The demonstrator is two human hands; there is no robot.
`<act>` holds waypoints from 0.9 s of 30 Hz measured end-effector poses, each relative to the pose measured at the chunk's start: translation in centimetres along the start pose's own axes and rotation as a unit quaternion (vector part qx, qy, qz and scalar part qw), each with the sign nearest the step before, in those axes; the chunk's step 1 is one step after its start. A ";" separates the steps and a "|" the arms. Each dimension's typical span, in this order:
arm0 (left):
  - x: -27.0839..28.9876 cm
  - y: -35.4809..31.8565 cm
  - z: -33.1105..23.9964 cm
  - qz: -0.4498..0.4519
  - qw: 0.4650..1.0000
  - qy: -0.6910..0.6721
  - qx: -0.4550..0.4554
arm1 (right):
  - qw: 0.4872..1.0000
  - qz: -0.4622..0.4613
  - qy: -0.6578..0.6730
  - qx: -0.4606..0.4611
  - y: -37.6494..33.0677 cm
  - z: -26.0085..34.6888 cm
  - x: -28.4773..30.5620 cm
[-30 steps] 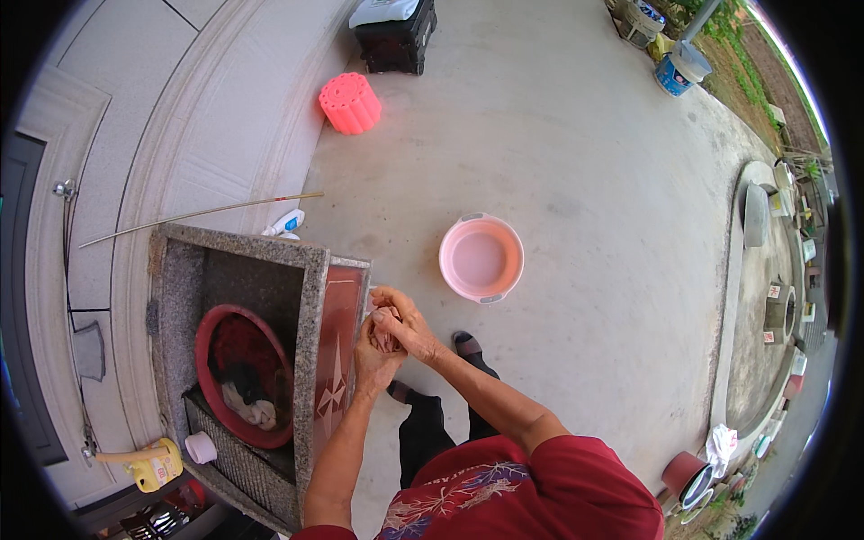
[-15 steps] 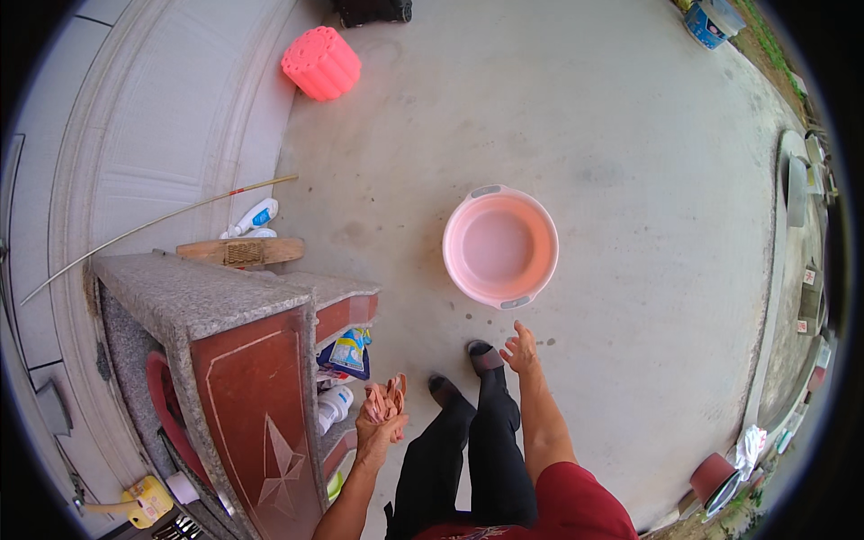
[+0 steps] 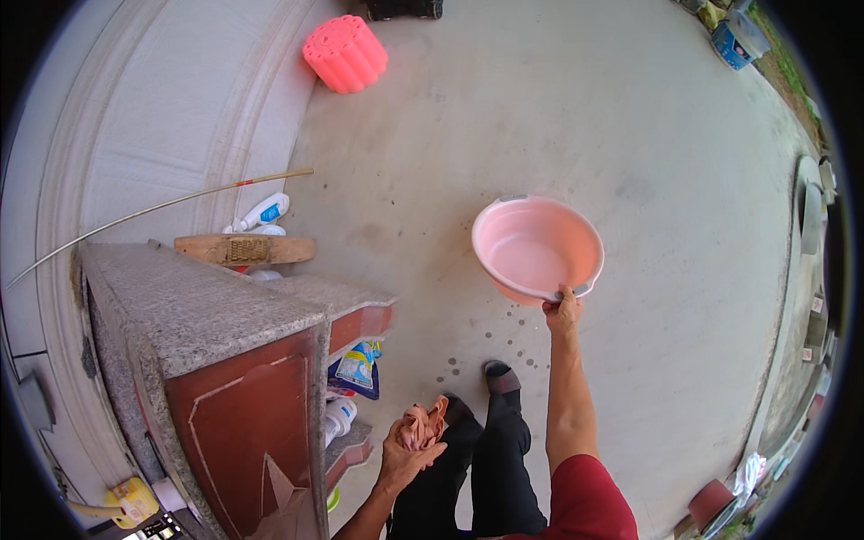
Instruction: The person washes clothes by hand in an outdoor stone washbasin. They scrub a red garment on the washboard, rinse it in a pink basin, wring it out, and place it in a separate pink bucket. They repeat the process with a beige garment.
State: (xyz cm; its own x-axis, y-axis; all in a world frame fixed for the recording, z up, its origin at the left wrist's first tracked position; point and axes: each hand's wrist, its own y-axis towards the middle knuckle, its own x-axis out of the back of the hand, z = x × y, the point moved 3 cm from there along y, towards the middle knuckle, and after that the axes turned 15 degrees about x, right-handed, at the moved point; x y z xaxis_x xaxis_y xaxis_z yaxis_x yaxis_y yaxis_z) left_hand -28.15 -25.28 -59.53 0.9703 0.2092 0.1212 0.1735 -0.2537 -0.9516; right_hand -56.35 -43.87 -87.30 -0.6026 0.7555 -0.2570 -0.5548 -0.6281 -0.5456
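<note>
while right hand point(image 3: 562, 310) lifts pink basin point(image 3: 537, 247), left hand point(image 3: 405, 454) clutching cloth point(image 3: 423, 425)

Blue-and-white pouch package point(image 3: 357, 367) leaning under the stone tabletop point(image 3: 202, 304). White bottle point(image 3: 338, 418) just below it. White spray bottle with blue label point(image 3: 262, 213) lying on the floor behind.

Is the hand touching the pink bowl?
Touching. In the head view, the right hand grips the near rim of the pink bowl, with its fingers curled over the edge. No gap shows between them.
</note>
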 end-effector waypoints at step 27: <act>16.8 -39.6 -11.8 -0.096 0.804 -0.406 -0.424 | 0.885 0.462 0.054 0.003 -40.2 41.9 -26.6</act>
State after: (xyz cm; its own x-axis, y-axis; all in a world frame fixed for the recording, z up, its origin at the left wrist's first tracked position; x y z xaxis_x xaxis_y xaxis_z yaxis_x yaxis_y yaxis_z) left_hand -16.76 -22.82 -16.45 0.5418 0.7818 -0.3086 0.6937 -0.6232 -0.3611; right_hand -42.03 -46.47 -25.13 -0.7426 -0.0687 -0.6662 0.1439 -0.9879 -0.0585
